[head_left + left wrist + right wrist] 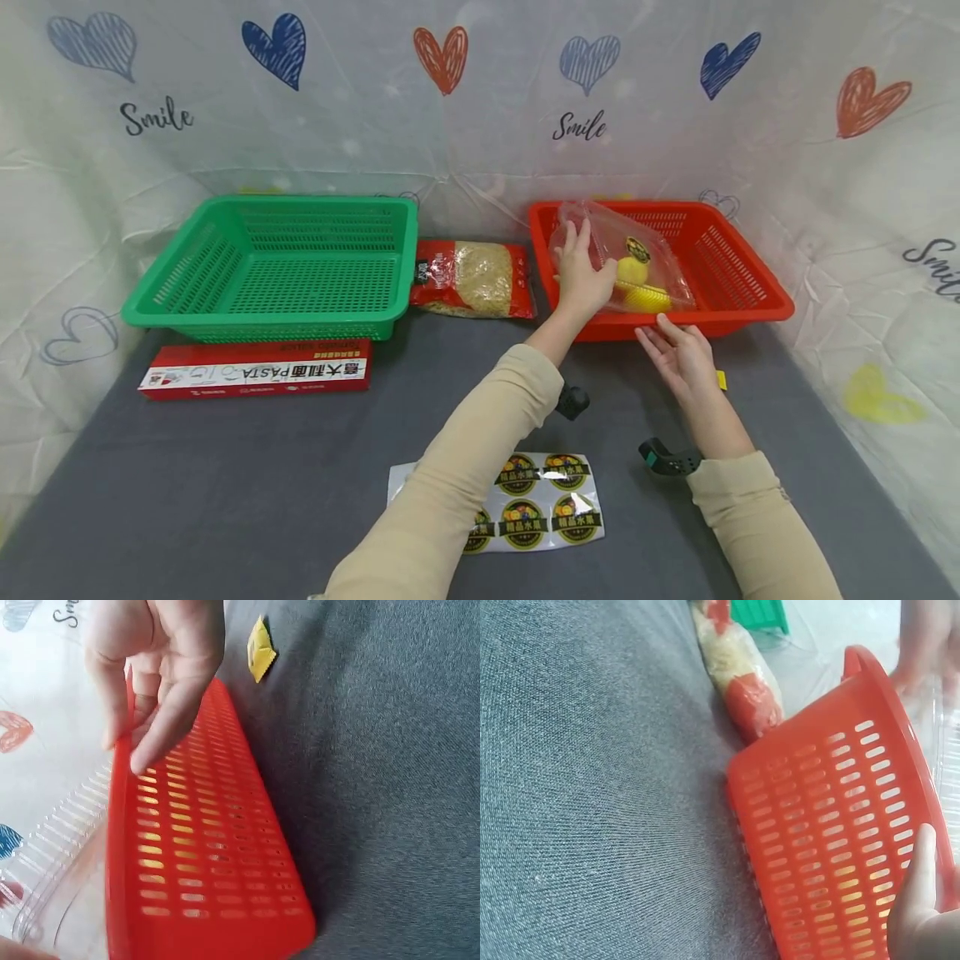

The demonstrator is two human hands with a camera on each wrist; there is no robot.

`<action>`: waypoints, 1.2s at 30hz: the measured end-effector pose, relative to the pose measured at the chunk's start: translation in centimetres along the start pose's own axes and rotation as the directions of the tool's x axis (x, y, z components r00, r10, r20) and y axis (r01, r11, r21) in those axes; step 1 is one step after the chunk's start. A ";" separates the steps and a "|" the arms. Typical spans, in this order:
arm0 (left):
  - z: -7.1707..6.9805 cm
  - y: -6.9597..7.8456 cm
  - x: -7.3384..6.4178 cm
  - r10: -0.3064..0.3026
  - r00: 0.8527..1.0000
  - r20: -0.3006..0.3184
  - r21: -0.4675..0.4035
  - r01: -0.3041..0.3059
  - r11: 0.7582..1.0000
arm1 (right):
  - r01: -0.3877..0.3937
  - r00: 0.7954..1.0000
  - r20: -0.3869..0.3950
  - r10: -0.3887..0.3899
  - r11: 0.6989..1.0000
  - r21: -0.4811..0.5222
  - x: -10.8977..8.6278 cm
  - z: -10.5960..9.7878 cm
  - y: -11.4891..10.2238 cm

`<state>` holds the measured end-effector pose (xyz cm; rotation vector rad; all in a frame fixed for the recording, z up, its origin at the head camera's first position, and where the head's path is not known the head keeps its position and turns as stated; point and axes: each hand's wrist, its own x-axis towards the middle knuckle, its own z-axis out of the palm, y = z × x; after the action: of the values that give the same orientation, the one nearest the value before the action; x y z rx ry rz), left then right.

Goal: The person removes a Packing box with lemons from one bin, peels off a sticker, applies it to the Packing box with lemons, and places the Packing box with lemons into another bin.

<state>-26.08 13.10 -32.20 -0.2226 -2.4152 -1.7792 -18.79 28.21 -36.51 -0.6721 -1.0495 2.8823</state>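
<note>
A clear plastic box [663, 258] with yellow fruit [647, 297] and a round dark sticker [637, 249] inside its outline sits tilted in the red basket [750, 317]. My left hand [585, 271] lies over the box's left side, its fingers straight and spread, thumb pointing right. At the basket's front rim my right hand [686, 358] grips the edge, with the thumb [922, 859] against the outer wall. Ridged clear plastic of the box shows beyond the rim in the left wrist view.
Left of the red basket lie a red-and-clear food bag [480, 279] and a green basket [277, 329]. A red pasta box [255, 369] lies before the green one. Round-label sticker sheet [540, 533] under my left forearm; small yellow packet [260, 651] near the red basket.
</note>
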 end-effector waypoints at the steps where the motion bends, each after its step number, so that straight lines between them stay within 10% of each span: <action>1: 0.0 -0.3 0.0 -0.019 1.000 0.006 -0.001 0.019 1.000 | -0.003 1.000 -0.004 0.003 1.000 0.002 0.0 0.0 0.0; 7: -0.1 -1.9 0.5 -0.123 0.992 0.038 -0.019 0.124 0.992 | -0.015 1.000 0.001 0.015 1.000 0.002 -0.2 0.0 0.1; 25: -0.6 -2.1 0.0 -0.048 0.979 0.198 0.183 0.012 0.983 | -0.003 1.000 0.004 0.003 1.000 -0.005 0.0 0.0 0.2; 36: -0.6 -0.9 -0.7 -0.086 0.967 0.241 0.630 -0.088 0.771 | 0.018 1.000 0.017 -0.018 1.000 -0.008 0.1 -0.1 0.2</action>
<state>-25.52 12.20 -33.01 -0.3896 -3.0304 -0.8558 -18.83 28.13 -36.72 -0.6362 -1.0639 2.8757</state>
